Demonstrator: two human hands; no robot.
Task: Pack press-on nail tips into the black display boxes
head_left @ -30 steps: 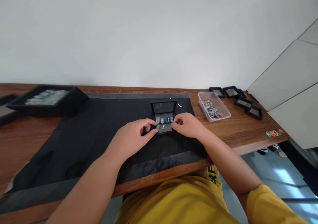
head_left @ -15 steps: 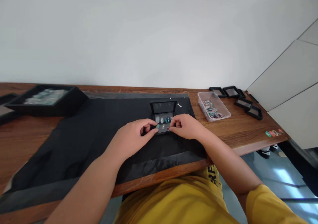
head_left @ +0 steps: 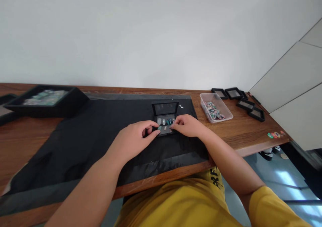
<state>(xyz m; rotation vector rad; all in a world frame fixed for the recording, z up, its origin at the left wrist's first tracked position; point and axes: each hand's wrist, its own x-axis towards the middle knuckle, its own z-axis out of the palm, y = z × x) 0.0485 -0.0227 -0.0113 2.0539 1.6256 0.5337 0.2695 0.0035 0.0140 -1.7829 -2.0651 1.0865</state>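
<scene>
Fingers of the left hand [head_left: 136, 136] curve toward the left edge of a small black rectangular case [head_left: 165, 108], thumb and forefinger slightly apart; whether they grip that edge or only rest against it, I cannot tell. The right hand [head_left: 188, 125] bends over the case's right side, its thumb and forefinger tips nearly together beside a tiny purplish piece [head_left: 171, 127] (too small and half hidden to say whether it is pinched). The case lies between the two hands on a creased black sheet [head_left: 95, 136], its hinged lid raised at the back. Inside, on a grey base, a back row shows two whitish oval pieces [head_left: 164, 121], then teal and dark blue ones [head_left: 170, 121]; nearer the front are a green piece [head_left: 159, 128] and a small pale piece [head_left: 165, 128].

Just right of the sheet, on a brown wood-grain table [head_left: 246, 129], stands a clear plastic rectangular tub [head_left: 227, 113] holding a heap of small multicoloured pieces [head_left: 213, 111]. Beyond it lie several flat black cases with grey panels [head_left: 233, 93]. At the far left sits a deep black box [head_left: 72, 101] with pale and green pieces [head_left: 45, 97] in it.
</scene>
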